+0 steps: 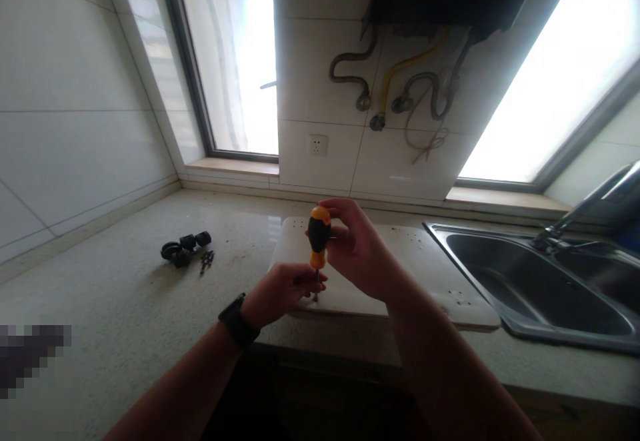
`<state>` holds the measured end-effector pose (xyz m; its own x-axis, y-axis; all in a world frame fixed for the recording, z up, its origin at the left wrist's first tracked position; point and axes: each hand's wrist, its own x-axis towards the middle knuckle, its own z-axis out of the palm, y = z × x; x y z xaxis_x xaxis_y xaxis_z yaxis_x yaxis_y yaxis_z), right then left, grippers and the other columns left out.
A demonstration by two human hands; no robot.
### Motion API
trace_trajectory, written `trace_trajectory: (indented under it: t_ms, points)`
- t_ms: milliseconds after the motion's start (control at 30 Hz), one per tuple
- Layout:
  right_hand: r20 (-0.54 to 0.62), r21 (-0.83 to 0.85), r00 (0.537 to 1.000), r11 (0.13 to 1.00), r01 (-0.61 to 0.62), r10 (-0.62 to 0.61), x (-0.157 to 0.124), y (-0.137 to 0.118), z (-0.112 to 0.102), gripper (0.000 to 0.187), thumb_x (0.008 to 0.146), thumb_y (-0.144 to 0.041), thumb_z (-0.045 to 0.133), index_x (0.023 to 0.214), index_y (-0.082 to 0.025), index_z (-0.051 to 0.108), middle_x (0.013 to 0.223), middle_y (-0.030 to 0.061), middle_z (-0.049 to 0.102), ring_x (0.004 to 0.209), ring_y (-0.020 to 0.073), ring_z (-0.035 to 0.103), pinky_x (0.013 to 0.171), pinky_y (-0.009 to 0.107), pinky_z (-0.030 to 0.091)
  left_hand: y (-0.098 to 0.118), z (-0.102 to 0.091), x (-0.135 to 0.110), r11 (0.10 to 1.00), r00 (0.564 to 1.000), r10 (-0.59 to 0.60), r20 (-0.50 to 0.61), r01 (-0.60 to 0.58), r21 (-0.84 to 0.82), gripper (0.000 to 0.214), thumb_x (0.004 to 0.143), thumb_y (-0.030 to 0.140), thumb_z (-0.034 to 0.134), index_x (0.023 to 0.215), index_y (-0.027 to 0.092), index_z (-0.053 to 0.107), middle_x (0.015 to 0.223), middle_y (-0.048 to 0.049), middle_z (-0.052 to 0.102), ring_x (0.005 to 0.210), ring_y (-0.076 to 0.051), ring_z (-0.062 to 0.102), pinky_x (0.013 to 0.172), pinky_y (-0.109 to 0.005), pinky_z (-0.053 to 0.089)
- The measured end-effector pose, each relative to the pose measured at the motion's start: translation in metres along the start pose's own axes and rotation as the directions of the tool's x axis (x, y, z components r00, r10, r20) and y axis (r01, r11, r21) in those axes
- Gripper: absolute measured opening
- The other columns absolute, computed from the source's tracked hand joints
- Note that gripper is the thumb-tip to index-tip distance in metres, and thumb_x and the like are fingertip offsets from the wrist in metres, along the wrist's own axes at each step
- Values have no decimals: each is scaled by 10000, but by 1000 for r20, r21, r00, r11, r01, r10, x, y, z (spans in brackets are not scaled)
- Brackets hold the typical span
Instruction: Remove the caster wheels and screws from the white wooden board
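My right hand (pixel 357 248) is wrapped round the handle of a short orange and black screwdriver (pixel 319 234), which stands upright with its tip down on a white board (pixel 400 254). My left hand (pixel 283 289), with a dark watch on its wrist, pinches something small at the screwdriver's tip near the board's front edge; the piece is too small to name. The board lies flat on the pale speckled counter (pixel 125 301) and has small holes near its corners.
Black caster wheels (pixel 185 248) and a few screws (pixel 206 261) lie on the counter to the left. A steel sink (pixel 540 288) with a tap (pixel 585 208) sits to the right. Tiled wall, socket, pipes and two windows stand behind.
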<state>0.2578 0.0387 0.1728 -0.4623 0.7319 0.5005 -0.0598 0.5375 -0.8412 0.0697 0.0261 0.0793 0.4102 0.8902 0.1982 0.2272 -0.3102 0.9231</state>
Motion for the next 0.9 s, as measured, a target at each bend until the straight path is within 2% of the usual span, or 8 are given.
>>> trace_trajectory:
  t_ms: [100,167,400,500,600,733,833,900]
  points:
    - [8,-59,1000,998,7,-7,-1,-3,0,622,764,-117,652,1328,-296,460,1274,74,561,1043,182,647,941,410,584,2,3,1,996,999,-3,-53,7,86,202,913,335,730,964,151,796,852,-54,780,739,-166,675,711,-286,519]
    - [-9,-120,1000,993,-1,0,-1,-5,0,634,773,-173,708,1350,-291,472,1299,86,554,1055,196,627,962,435,573,3,5,1,995,996,12,-86,-3,102,188,903,336,745,922,155,791,817,-38,771,729,-161,666,702,-275,506]
    - [-61,-203,998,979,-7,-6,-1,0,-2,657,825,-252,759,1423,-319,496,1246,72,562,1045,202,597,935,424,570,-6,11,2,1000,991,7,-136,-10,-23,227,852,392,815,898,172,782,922,-59,797,827,-188,708,763,-285,528]
    - [-70,-221,998,975,-17,1,-2,1,-1,665,843,-244,752,1449,-335,494,1200,55,538,982,179,580,873,379,577,-6,13,2,1000,988,8,-154,-8,-3,241,827,396,842,866,169,770,876,-49,787,774,-176,689,731,-280,514]
    - [-74,-245,997,969,-37,20,-2,0,0,658,839,-269,771,1435,-346,503,1147,35,520,859,140,554,745,317,568,-4,13,2,998,985,23,-171,-11,69,250,824,396,848,828,168,747,800,-23,760,704,-152,641,682,-265,478]
    - [-86,-178,995,982,-55,41,-1,0,1,711,794,-296,814,1414,-318,467,1027,0,525,760,114,551,671,290,552,-2,13,1,986,979,56,-198,-23,163,310,828,412,845,757,166,671,728,10,696,653,-128,565,639,-252,434]
    - [-91,-96,994,993,-66,57,0,0,2,648,780,-224,773,1344,-293,460,1134,25,540,798,119,630,726,317,582,-3,14,1,975,969,83,-232,-30,222,382,819,442,849,722,170,599,682,38,626,625,-113,503,613,-244,400]
    - [-52,-55,997,997,-53,50,0,0,3,564,796,-161,703,1299,-277,475,1167,38,550,795,113,650,751,332,596,-3,15,0,972,965,90,-246,-31,232,412,807,462,856,718,173,576,668,47,598,614,-110,484,603,-243,389]
